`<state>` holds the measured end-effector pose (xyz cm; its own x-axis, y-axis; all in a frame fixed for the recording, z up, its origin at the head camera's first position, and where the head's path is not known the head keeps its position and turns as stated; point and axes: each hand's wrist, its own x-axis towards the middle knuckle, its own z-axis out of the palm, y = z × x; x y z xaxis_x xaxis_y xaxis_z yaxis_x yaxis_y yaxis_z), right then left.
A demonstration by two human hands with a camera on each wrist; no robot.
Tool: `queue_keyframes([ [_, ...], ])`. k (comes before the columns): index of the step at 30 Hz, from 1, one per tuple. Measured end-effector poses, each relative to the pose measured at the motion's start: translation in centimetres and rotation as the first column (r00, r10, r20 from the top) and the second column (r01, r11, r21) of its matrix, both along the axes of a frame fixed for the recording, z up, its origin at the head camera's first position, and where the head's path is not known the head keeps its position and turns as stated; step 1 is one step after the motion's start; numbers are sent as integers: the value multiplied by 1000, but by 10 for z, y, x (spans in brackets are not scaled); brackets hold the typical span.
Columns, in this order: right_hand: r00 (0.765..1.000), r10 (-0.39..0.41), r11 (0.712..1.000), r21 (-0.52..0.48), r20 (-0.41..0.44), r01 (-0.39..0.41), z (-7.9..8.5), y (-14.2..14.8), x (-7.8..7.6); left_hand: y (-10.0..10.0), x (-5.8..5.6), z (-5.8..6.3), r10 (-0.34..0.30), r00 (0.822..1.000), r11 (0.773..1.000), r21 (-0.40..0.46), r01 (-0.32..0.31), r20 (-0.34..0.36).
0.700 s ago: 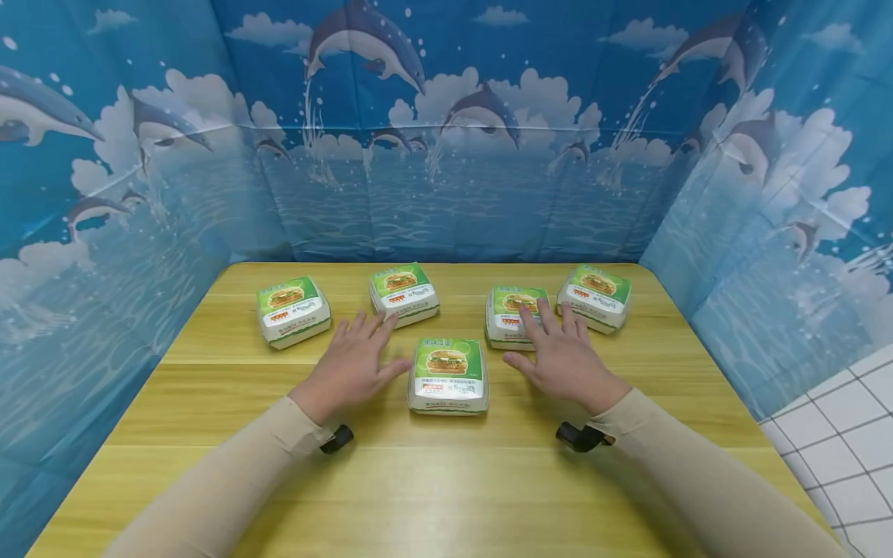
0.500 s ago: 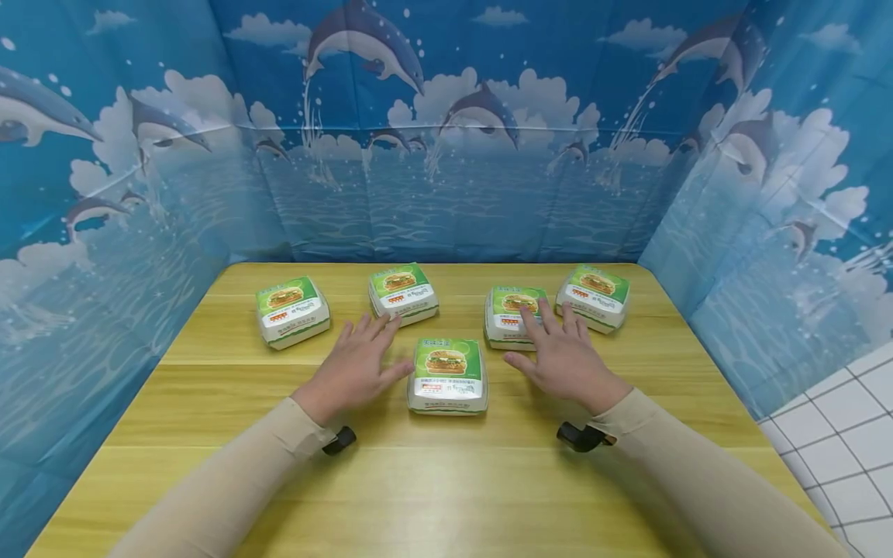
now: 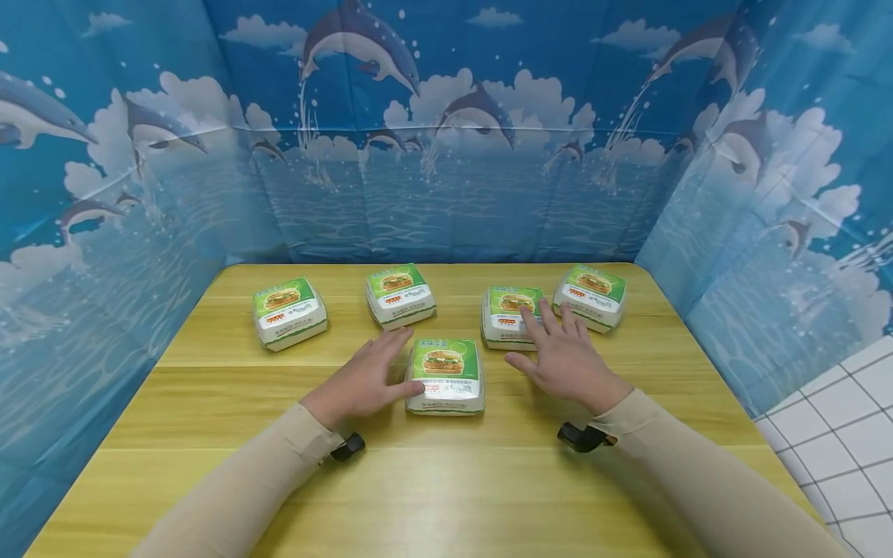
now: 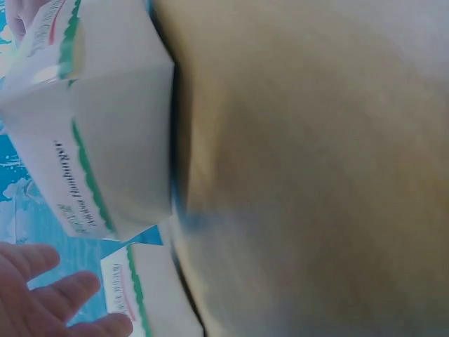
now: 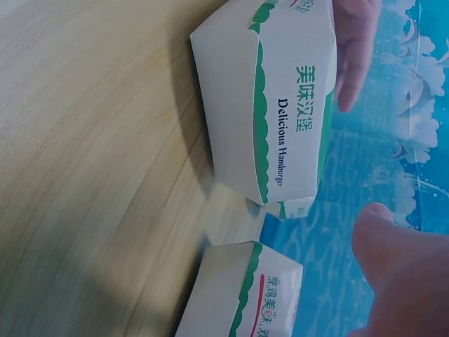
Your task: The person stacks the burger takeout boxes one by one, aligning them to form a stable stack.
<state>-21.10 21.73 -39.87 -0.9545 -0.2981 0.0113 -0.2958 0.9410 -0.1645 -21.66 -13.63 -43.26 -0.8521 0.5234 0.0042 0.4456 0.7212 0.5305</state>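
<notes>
Presently, front box point(image 3: 445, 376): flat on the table point(image 3: 446, 484), lid down, between the two hands, nearer the person than the other four.
Front box print: burger picture on green; "Delicious Hamburger" legible on one side, right wrist view.
Left hand point(image 3: 366, 380): fingers straight and close together, thumb stretched sideways; thumb tip overlaps the front box's left edge in head view, contact cannot be told.
Mid-left box point(image 3: 401, 294): just beyond the left fingertips, slightly turned.
Far-left box point(image 3: 289, 314): back row, apart from its neighbour, also turned.
Right hand point(image 3: 568, 364): fingers straight and spread, thumb out; fingers overlap the mid-right box point(image 3: 502, 319) in head view, touching or hovering cannot be told.
Far-right box point(image 3: 593, 294): just beside the mid-right box, turned; right fingers overlap its near left corner in head view.
Hand spacing: well apart, one on either side of the front box.
Sleeves point(image 3: 240, 480): beige, a black device point(image 3: 582, 438) at each wrist.
Curtain point(image 3: 418, 201): blue, printed with dolphins, clouds and water; behind the table and along both sides.
Tiles point(image 3: 854, 457): white, dark joints, lower right.
</notes>
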Motion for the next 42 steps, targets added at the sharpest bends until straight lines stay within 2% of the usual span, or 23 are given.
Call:
queue_keyframes([
  [5,1000,3,1000,-11,-5,-3,-1,1,-1,2,-1,-9,-3,995,997,71,-3,95],
  [9,1000,6,999,-32,-9,-6,-2,2,-4,4,-2,-11,-7,985,991,132,-16,173],
  [17,999,30,997,-71,-23,-31,-5,12,-24,9,-6,-9,-1,965,981,189,-50,261],
  [21,998,54,989,-139,24,-50,-4,22,-41,10,-8,-10,-1,962,979,195,-55,272],
  [27,985,78,968,-247,152,-38,0,38,-63,10,-9,-11,5,963,981,186,-57,269],
  [36,968,116,948,-316,224,-40,1,53,-83,11,-9,-9,9,963,984,170,-57,269],
  [42,950,124,936,-353,287,-16,-2,53,-88,11,-9,-10,10,964,987,154,-52,267],
])
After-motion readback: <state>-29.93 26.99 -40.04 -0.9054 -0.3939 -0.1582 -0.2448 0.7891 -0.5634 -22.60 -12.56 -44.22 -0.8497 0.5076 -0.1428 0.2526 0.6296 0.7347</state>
